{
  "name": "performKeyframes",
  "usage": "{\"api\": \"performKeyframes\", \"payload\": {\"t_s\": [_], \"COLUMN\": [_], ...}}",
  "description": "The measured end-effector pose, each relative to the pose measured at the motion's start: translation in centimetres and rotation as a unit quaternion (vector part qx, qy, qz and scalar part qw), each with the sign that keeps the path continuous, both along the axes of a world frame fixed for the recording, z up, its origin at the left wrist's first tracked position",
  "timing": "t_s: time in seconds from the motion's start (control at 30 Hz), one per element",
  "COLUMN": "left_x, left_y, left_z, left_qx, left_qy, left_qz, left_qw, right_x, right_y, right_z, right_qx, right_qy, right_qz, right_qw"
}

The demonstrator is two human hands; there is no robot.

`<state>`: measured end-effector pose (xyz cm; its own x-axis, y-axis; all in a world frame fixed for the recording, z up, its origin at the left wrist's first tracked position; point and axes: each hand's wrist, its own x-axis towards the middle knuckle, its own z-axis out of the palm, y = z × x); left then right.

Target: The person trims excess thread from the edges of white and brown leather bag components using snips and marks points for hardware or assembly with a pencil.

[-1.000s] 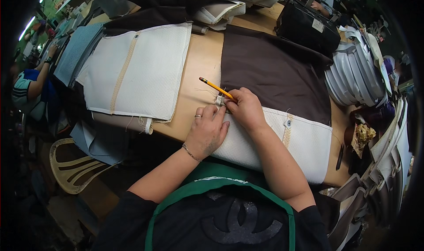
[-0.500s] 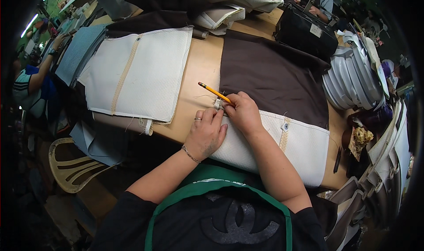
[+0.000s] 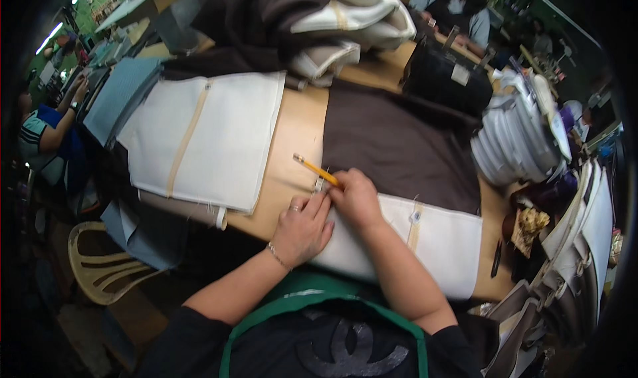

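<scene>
A yellow pencil [image 3: 312,167] with an eraser end is gripped in my right hand [image 3: 357,200], its eraser end pointing up and left; the tip is hidden by the hand. My left hand [image 3: 300,233] lies on the left edge of a white textured fabric panel [image 3: 444,255], fingers stretched out and close to the right hand. A small whitish tab [image 3: 319,184] sticks out at the panel's corner by the fingertips. Dark brown cloth [image 3: 402,148] extends away from the white panel, which bears a beige strip with a small round blue-and-white mark [image 3: 417,216].
Another white panel [image 3: 236,138] lies left on the wooden table [image 3: 298,128]. Bundled brown and white fabric [image 3: 345,19] and a black bag [image 3: 448,79] stand behind. White rolls [image 3: 508,142] and a dark pen [image 3: 496,258] are right. A chair [image 3: 83,252] stands left; co-workers sit beyond.
The whole scene sits lower in the picture, with some blur, as the view has tilted up. Both hands keep their places at the panel's corner, and the pencil stays in my right hand.
</scene>
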<state>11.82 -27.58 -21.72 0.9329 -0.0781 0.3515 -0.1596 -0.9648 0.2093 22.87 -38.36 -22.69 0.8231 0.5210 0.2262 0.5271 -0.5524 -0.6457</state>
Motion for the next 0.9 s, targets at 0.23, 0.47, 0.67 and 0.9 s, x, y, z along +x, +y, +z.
{"api": "performKeyframes", "payload": {"t_s": [0.23,0.47,0.67,0.9], "left_x": [-0.1,0.0,-0.3,-0.4], "left_y": [0.1,0.0,-0.1,0.1], "left_z": [-0.3,-0.2,-0.1,-0.2], "left_qx": [0.018,-0.016,-0.036,-0.01], "left_qy": [-0.019,-0.028,-0.044,-0.015], "left_qz": [-0.001,-0.001,-0.019,0.004], "left_qw": [1.0,0.999,0.998,1.0], "right_x": [-0.2,-0.2,-0.3,0.3], "right_y": [0.0,0.0,-0.1,0.3], "right_z": [0.6,0.7,0.8,0.1], "right_qx": [-0.006,0.0,0.01,0.004], "right_qy": [0.047,0.041,0.043,0.039], "right_qz": [-0.001,0.01,0.008,0.008], "right_qw": [0.999,0.999,0.999,0.999]}}
